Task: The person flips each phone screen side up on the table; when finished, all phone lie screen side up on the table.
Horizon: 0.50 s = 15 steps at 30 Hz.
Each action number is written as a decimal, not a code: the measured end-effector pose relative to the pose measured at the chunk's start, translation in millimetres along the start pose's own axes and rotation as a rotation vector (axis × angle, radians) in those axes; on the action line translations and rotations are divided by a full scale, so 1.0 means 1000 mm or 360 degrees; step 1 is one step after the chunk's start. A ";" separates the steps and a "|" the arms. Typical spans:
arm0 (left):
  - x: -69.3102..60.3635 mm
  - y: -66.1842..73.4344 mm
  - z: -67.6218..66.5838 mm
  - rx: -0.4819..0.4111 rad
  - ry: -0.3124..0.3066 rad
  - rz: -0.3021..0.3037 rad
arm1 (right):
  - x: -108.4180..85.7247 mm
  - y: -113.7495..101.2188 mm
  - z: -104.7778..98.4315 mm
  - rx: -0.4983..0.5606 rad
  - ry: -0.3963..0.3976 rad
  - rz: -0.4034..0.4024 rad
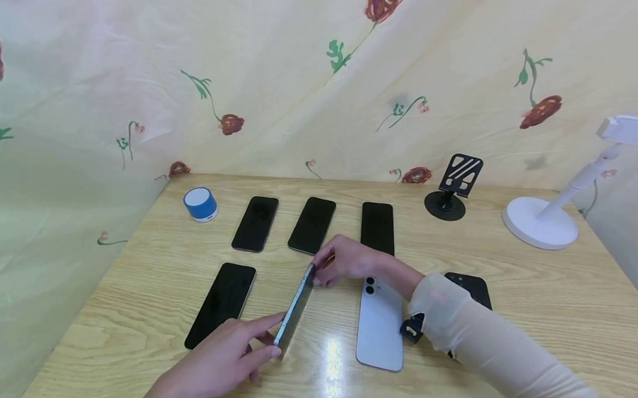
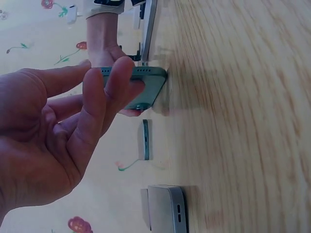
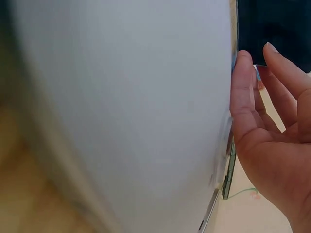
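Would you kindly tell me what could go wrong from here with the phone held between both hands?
The tilted phone is held at its two ends by the fingers of the left hand and right hand, so it might slip and land flat on the table.
The right sleeve appears close to the white phone in the head view; a swing of that arm might nudge it.

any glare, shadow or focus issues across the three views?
Head: bright glare streak on the table, left of the white phone's lower end. Left wrist: dimmer than head; faint shadow on the wood near the held phone. Right wrist: large pale surface out of focus, probably near the lens; right grip sharper.
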<state>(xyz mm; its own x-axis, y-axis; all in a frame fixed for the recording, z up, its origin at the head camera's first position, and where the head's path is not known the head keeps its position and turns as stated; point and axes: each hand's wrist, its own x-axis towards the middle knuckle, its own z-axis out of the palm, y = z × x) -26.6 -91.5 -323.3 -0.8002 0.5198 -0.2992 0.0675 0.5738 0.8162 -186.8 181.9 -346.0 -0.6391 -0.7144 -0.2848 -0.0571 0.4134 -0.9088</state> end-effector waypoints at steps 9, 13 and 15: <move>-0.001 -0.004 -0.002 -0.0042 0.0128 -0.0007 | -0.001 0.002 0.000 -0.0047 0.0037 -0.0006; 0.001 -0.007 -0.003 -0.0069 0.0148 -0.0039 | 0.001 0.003 0.003 -0.0086 0.0056 -0.0018; 0.001 -0.008 -0.003 -0.0071 0.0148 -0.0051 | 0.001 0.003 0.004 -0.0129 0.0073 -0.0007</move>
<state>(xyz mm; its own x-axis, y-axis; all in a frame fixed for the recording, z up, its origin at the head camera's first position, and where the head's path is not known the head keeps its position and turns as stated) -30.0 -97.2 -328.4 -0.8536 0.4393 -0.2798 0.0160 0.5591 0.8289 -184.6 180.1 -349.9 -0.6733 -0.6903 -0.2648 -0.1208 0.4560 -0.8817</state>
